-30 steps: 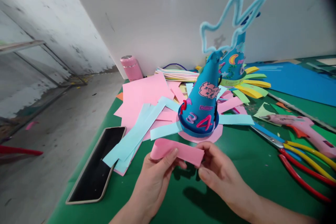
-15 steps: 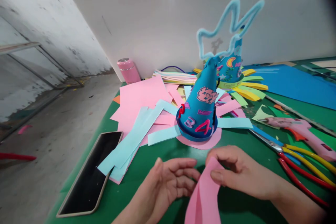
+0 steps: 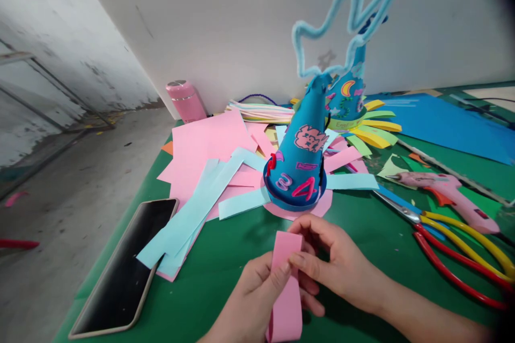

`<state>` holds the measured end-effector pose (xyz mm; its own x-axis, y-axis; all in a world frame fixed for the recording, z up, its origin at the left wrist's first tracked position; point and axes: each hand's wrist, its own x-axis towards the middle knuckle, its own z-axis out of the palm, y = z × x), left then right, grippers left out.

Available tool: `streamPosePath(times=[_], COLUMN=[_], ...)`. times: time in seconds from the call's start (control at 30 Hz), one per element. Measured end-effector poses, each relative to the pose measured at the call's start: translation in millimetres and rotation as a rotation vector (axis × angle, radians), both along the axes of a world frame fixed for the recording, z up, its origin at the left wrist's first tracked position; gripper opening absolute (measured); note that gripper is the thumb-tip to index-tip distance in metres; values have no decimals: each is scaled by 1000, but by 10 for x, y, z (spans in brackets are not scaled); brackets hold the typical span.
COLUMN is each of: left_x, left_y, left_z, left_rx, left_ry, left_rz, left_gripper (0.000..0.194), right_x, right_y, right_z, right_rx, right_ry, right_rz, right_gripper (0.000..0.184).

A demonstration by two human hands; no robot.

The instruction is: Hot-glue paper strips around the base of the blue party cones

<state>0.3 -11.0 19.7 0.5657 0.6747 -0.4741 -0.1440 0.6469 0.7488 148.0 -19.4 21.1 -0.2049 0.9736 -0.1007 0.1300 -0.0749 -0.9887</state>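
Observation:
Both my hands hold a folded pink paper strip (image 3: 286,289) upright over the green table (image 3: 225,257). My left hand (image 3: 257,295) pinches its left edge near the top, fingers closed. My right hand (image 3: 333,265) grips the top end from the right, thumb and fingers closed on it. Just beyond the strip stands a blue paper cone hat (image 3: 300,163) with foam shapes, on a pink disc with light blue strips fanning out.
A dark phone (image 3: 124,268) lies at the left edge. Pink sheets and blue strips (image 3: 201,171) cover the middle left. Scissors (image 3: 450,241) and a pink glue gun (image 3: 450,193) lie right. A second cone hat (image 3: 354,91), a pink bottle (image 3: 183,99) and blue sheets (image 3: 450,123) stand behind.
The strip went from held level, to hanging from my right hand with the left hand open, to upright with both hands closed on it.

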Motion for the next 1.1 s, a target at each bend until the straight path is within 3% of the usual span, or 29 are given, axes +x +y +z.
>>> streamPosePath(times=[0.3, 0.8, 1.1], left_x=[20, 38, 36], left_y=[1, -11, -13], left_z=[-37, -61, -31], left_rx=[16, 24, -8], left_ry=[-64, -136, -116], left_rz=[-4, -33, -73], left_gripper=[27, 24, 23], right_x=[-40, -125, -141], right_y=[-7, -39, -29], right_z=[-88, -44, -39], right_rx=[181, 0, 14], right_ry=[-28, 54, 46], right_rz=[-145, -224, -245], right_gripper=[15, 20, 22])
